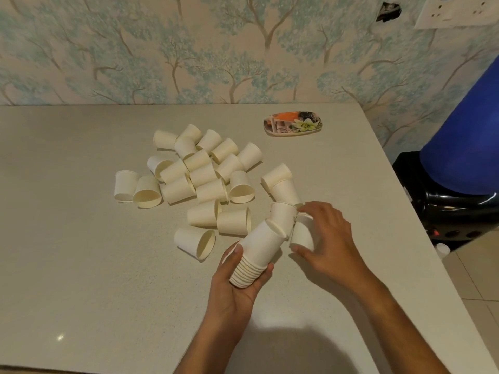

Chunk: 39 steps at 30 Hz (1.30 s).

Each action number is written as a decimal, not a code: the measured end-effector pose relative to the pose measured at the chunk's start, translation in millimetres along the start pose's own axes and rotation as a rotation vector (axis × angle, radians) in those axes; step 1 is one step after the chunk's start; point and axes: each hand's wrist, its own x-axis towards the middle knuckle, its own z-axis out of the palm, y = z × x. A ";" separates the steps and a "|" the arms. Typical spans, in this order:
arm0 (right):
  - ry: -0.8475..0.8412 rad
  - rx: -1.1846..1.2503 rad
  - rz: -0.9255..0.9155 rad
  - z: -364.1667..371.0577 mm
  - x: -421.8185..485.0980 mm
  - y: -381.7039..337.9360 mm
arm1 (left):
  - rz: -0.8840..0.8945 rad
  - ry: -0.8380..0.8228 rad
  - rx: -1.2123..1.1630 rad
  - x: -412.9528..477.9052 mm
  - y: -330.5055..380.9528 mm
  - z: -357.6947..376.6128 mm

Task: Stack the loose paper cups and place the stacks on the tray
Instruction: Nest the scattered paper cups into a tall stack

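My left hand (237,287) grips a stack of white paper cups (256,255) near its rims, the stack's closed end pointing up and away. My right hand (326,238) closes around a single paper cup (302,236) just right of the stack. Another cup (283,215) stands upside down between the stack and that hand, touching both. Several loose cups (201,171) lie in a heap on the grey table, most on their sides. The small oval tray (293,123) with a flower print sits at the back right, with nothing on it.
The grey table (81,265) ends at a right edge running diagonally past my right arm. Beyond that edge stand a black water dispenser (445,211) with a blue bottle (469,147). A wallpapered wall backs the table.
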 end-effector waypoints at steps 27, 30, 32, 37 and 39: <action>-0.031 1.472 0.745 -6.0 -15.5 -29.3 | 0.110 -0.067 0.450 12.6 -15.6 5.5; -0.099 1.330 0.721 3.5 -18.8 -35.0 | 0.095 -0.081 0.475 11.0 -16.2 8.8; -0.083 1.192 0.689 8.7 -19.8 -40.8 | 0.075 -0.076 0.462 10.4 -15.9 9.9; 0.004 1.026 0.564 9.1 -12.3 -47.9 | 0.031 -0.076 0.372 12.0 -12.0 8.0; 0.150 0.933 0.521 4.1 -1.2 -39.6 | 0.023 -0.072 0.301 13.3 -9.5 5.0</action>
